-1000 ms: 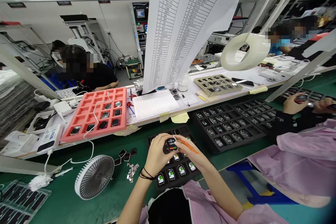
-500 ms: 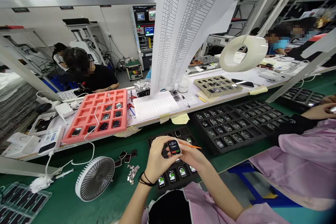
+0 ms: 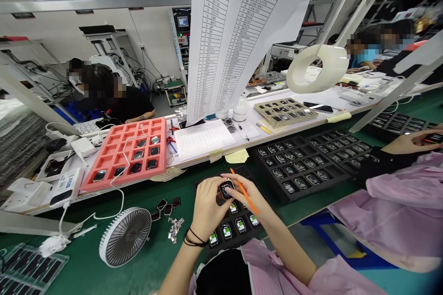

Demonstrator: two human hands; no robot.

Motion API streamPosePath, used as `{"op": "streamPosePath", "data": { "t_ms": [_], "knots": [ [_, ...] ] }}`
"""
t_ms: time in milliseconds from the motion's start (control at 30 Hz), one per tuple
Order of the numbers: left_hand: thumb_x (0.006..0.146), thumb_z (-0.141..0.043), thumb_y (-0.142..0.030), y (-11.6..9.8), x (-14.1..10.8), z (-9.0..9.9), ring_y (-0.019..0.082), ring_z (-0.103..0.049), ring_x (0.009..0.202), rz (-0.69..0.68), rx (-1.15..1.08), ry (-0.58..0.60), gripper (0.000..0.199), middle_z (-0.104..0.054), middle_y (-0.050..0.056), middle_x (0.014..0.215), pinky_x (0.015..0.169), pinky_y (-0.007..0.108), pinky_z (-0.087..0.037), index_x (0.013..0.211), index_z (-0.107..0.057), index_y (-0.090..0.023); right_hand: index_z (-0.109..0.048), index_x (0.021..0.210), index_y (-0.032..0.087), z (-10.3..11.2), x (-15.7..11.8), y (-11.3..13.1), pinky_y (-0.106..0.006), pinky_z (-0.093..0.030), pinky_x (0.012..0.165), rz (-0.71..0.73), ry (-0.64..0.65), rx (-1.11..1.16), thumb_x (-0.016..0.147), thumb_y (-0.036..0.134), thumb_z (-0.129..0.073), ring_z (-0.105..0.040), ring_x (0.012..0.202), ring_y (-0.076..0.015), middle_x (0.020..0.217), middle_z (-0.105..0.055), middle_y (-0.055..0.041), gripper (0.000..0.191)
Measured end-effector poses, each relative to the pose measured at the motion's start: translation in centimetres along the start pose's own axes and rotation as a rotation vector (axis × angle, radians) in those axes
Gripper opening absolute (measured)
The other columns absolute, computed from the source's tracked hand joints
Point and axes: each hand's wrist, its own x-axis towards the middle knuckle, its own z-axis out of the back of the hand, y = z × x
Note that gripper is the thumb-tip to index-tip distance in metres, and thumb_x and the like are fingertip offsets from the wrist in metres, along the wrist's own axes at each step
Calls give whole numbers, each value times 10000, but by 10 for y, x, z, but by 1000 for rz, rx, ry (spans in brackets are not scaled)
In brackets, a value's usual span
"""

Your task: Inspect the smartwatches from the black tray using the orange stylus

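Now the square black smartwatch [image 3: 226,189] sits pinched above the black foam tray [image 3: 232,240] on the green surface [image 3: 145,262], gripped by the curled left hand [image 3: 206,207], while the slim orange stylus [image 3: 245,192] has swung to angle downward across the closed right hand [image 3: 249,198].

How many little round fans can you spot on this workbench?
1: a round white desk fan with a grey grille, on the green bench mat, left of the person's left hand. Others could be hidden.

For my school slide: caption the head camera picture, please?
Left hand grips a smartwatch, right hand an orange stick, over a black tray.
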Motion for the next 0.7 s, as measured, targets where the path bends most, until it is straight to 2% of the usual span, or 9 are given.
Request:
{"op": "streamPosePath", "data": {
  "t_ms": [67, 167, 333, 500, 700],
  "knots": [
    [765, -656, -155, 1, 0, 1, 254, -604, 985, 11, 0, 4, 334, -667, 70, 1058, 827, 393, -450, 1077, -558, -223, -576, 1223, 294, 4, -1, 0, -395, -490, 933, -34, 94, 54, 779, 280, -707, -664, 904, -187, 1089, -641, -34, 463],
    [757, -666, -154, 1, 0, 2, 255, -600, 989, 18, -13, 14, 348, -665, 70, 1063, 831, 389, -445, 1081, -555, -218, -548, 1257, 309, 7, -4, 1, -402, -461, 974, -49, 133, 107, 768, 253, -719, -660, 971, -195, 1165, -624, -42, 521],
    [766, -680, -171, 0, 2, -1, 248, -596, 1001, 8, -11, 14, 356, -663, 69, 1067, 845, 385, -442, 1095, -548, -207, -560, 1251, 296, 7, -6, 1, -407, -442, 989, -47, 87, 55, 801, 272, -688, -651, 987, -201, 1156, -638, -49, 468],
    [782, -661, -170, 0, 1, -2, 246, -603, 996, -3, -3, 10, 343, -662, 71, 1065, 842, 389, -451, 1098, -537, -216, -557, 1254, 288, 6, -6, -3, -387, -476, 938, -34, 58, 27, 808, 297, -680, -656, 932, -190, 1154, -632, -46, 463],
    [750, -724, -190, -1, 0, -3, 249, -601, 997, -7, 1, 9, 403, -658, 69, 1069, 830, 382, -456, 1102, -529, -213, -585, 1241, 273, 8, -8, -1, -344, -475, 912, -21, 6, -42, 859, 343, -615, -603, 1011, -194, 1073, -655, -43, 389]
  ]
}}
